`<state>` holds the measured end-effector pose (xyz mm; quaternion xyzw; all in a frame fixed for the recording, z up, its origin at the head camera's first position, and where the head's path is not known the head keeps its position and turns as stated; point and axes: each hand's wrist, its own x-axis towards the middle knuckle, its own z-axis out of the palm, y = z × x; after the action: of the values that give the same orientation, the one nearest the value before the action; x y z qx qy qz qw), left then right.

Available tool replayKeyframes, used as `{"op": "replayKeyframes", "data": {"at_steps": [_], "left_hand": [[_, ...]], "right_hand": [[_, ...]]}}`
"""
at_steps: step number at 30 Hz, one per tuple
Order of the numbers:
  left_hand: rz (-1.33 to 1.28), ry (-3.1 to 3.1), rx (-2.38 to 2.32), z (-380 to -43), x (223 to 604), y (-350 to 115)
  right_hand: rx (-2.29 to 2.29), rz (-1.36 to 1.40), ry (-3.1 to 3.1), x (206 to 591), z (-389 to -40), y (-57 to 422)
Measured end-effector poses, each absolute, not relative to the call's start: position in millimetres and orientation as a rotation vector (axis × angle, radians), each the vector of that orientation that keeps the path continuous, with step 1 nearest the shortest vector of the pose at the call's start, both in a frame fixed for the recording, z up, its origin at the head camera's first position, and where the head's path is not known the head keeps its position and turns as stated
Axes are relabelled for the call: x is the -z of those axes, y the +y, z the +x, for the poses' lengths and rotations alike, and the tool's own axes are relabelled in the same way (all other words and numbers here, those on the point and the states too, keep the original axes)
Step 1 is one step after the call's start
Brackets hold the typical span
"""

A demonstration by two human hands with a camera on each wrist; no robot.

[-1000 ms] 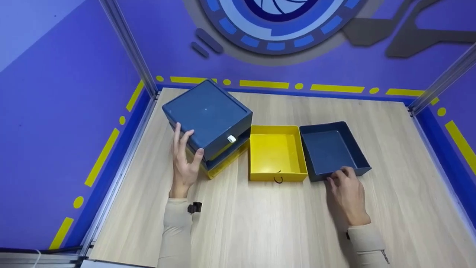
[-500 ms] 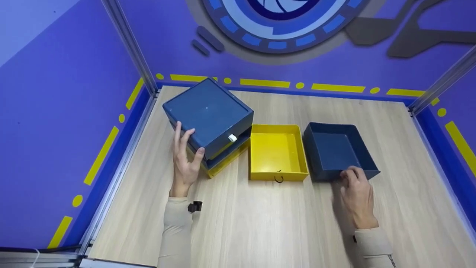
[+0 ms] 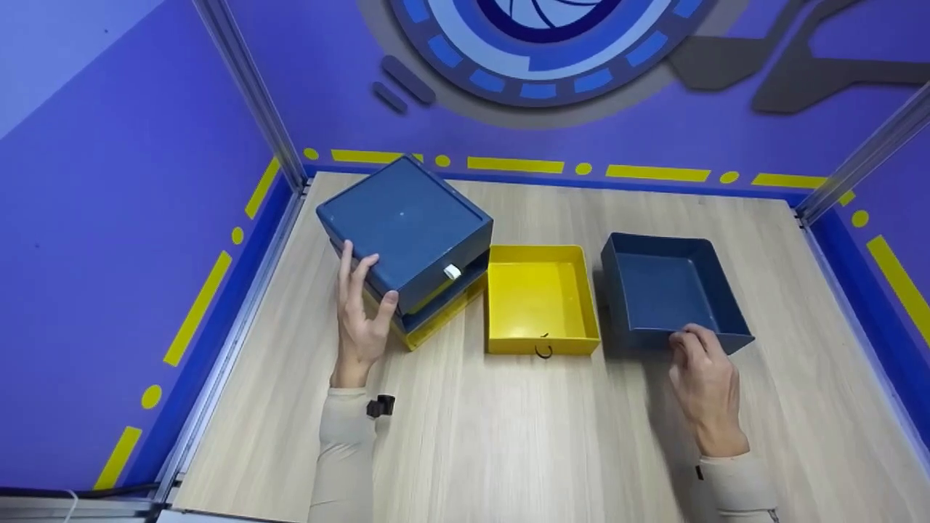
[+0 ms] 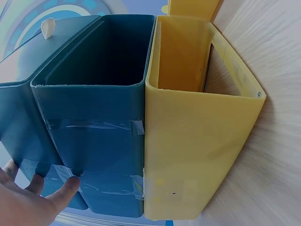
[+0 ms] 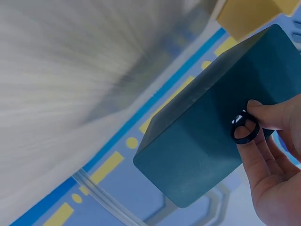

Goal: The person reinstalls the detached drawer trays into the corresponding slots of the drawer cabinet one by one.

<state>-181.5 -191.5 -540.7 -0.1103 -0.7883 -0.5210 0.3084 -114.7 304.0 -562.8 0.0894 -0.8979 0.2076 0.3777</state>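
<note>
My left hand point(image 3: 361, 319) rests against the side of a stacked drawer cabinet point(image 3: 403, 218), its thumb and fingers spread. The cabinet has two dark blue tiers over a yellow one point(image 4: 197, 141). In the top tier sits a drawer with a white pull tab point(image 3: 452, 272); the lower two slots are open and hollow. My right hand point(image 3: 706, 385) pinches the black ring pull point(image 5: 244, 140) on the front of an empty dark blue drawer point(image 3: 657, 287). In the right wrist view this drawer stands off the tabletop, its shadow falling apart from it.
Between the cabinet and the blue drawer lies an empty yellow drawer point(image 3: 538, 294), with a black ring pull point(image 3: 543, 352) on its front. The wooden table point(image 3: 523, 436) is bounded by purple walls point(image 3: 145, 218) and metal corner posts point(image 3: 251, 94).
My right hand has carried the blue drawer to the right, away from the yellow drawer, leaving a gap between them. The left hand and the cabinet stay in place.
</note>
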Motion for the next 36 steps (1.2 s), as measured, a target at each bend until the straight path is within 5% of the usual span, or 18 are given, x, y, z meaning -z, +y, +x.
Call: {"op": "replayKeyframes", "data": {"at_steps": [36], "left_hand": [[-0.281, -2.1, 1.344, -181, 541, -193]], "right_hand": [[-0.553, 0.624, -2.178, 529, -95, 212]]}}
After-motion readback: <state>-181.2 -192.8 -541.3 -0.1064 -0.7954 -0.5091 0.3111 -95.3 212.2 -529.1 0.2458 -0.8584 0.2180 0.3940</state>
